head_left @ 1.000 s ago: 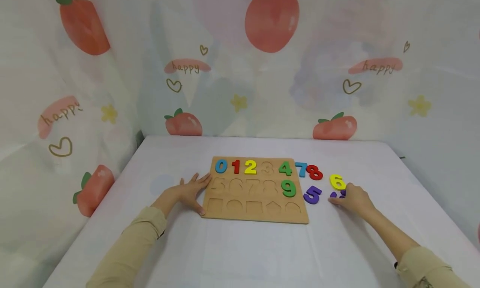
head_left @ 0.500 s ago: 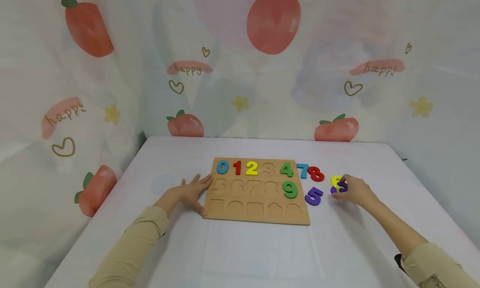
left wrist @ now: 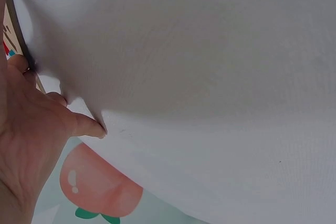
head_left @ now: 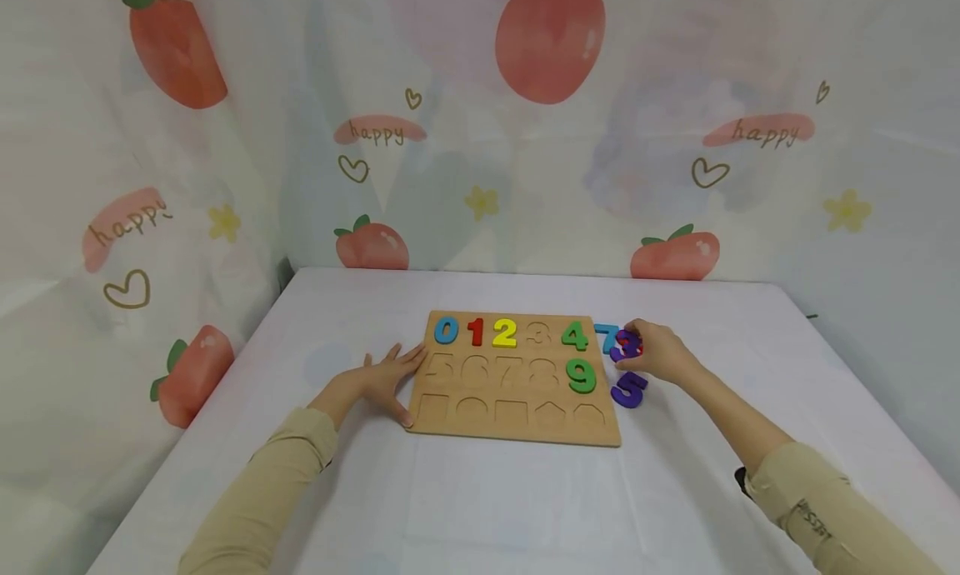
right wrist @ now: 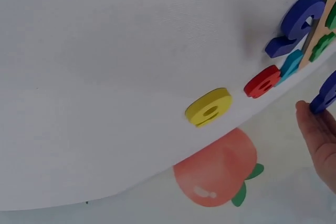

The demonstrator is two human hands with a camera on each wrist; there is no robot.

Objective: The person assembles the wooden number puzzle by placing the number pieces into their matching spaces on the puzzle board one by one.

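My right hand [head_left: 663, 354] pinches a purple number 3 [right wrist: 326, 94] between thumb and fingers, held above the table just right of the board. Below it lie a blue 7 [head_left: 604, 328] and a red 8 [right wrist: 262, 81], the 8 mostly covered in the head view. A purple 5 [head_left: 628, 390] lies nearer the front. My left hand [head_left: 380, 385] rests with spread fingers against the left edge of the wooden number board [head_left: 517, 438]. Blue 0 [head_left: 446, 331], red 1 [head_left: 476, 332], yellow 2 [head_left: 505, 333], green 4 [head_left: 575, 336] and green 9 [head_left: 581, 376] are on the board.
A yellow 6 [right wrist: 210, 107] lies on the white table [head_left: 495, 508]; my right hand hides it in the head view. The board's bottom row has bare shape recesses. A patterned cloth [head_left: 450, 142] hangs behind the table.
My right hand has picked up the purple 3 from beside the yellow 6 and carried it left, over the red 8. The left hand has stayed on the board's edge.
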